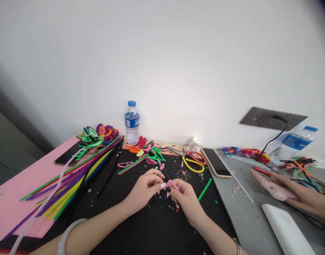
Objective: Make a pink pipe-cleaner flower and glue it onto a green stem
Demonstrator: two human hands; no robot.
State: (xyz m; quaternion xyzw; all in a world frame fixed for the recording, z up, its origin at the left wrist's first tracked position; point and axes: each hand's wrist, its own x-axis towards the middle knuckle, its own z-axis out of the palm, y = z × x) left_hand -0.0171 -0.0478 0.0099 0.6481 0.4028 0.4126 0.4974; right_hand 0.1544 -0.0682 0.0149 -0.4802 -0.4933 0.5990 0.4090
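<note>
My left hand [146, 187] and my right hand [185, 198] meet over the black mat [125, 219]. Both pinch a small pink pipe cleaner loop [172, 184] between their fingertips. The fingers of each hand are curled and closed on it. A short green pipe cleaner piece [204, 189] lies just right of my right hand. Finished pink and green petal shapes [151, 156] lie beyond my hands, with small scraps scattered on the mat.
A bundle of long coloured pipe cleaners [72, 177] lies at left on a pink sheet [8, 198]. A water bottle [132, 122], scissors [190, 157], a phone [216, 162] and tape roll [194, 144] stand behind. Another person's hand [297, 193] rests at right.
</note>
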